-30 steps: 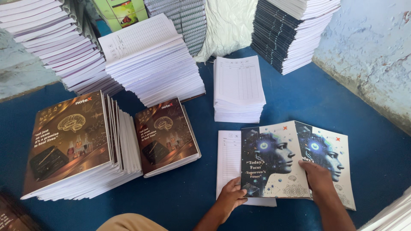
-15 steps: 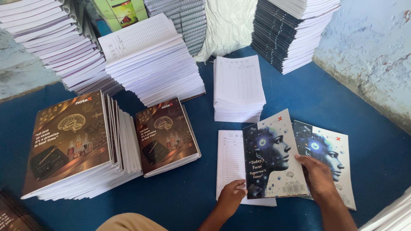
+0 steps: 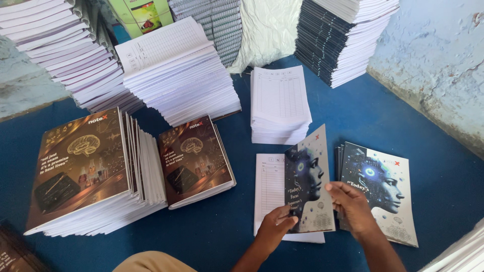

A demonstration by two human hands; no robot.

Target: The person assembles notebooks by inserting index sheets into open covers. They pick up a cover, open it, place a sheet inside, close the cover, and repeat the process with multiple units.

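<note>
Both hands (image 3: pixel 312 211) apparently gripping blue cover (image 3: pixel 307 176) over printed sheets (image 3: pixel 268 186).

The floor (image 3: pixel 383 116) is being covered by a deep blue sheet, lit evenly by soft daylight. It is being bounded on the right by a rough, pale blue plastered wall (image 3: pixel 433 55), cracked and flaking near its base. Another worn wall (image 3: pixel 20 85) is being glimpsed at the left edge.

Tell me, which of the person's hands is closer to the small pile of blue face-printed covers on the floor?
Right. The right hand lies against the pile of blue covers; the left hand is across the lifted cover.
</note>
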